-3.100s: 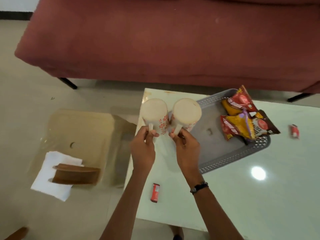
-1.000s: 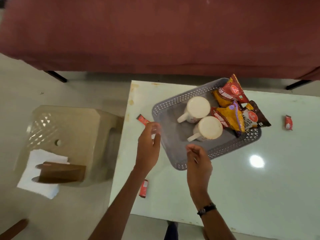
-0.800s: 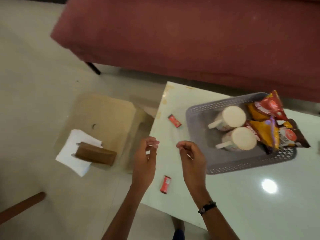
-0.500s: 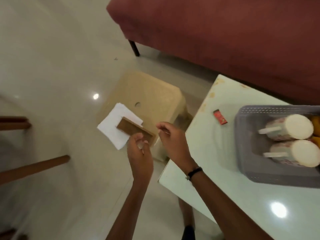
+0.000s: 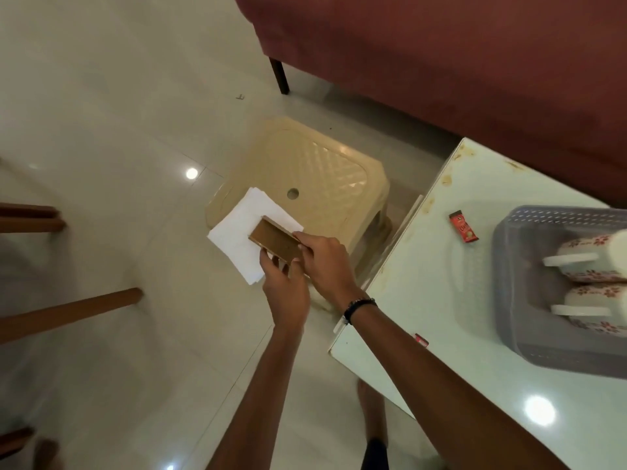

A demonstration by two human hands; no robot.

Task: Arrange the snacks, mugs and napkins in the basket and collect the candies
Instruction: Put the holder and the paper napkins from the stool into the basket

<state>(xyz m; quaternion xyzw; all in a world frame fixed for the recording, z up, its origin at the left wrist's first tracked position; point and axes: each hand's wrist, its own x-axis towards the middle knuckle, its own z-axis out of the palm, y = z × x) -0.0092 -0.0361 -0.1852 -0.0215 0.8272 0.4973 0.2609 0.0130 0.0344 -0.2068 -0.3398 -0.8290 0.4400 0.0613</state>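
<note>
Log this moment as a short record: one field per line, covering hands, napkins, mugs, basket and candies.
left hand: on the near end of the wooden napkin holder
right hand: on the holder's right side
napkins: white stack under the holder, on the beige plastic stool
mugs: two, lying on their sides in the basket
basket: grey, on the white table
candies: one red candy left of the basket; another at the table's near edge, partly hidden by the right forearm
</note>
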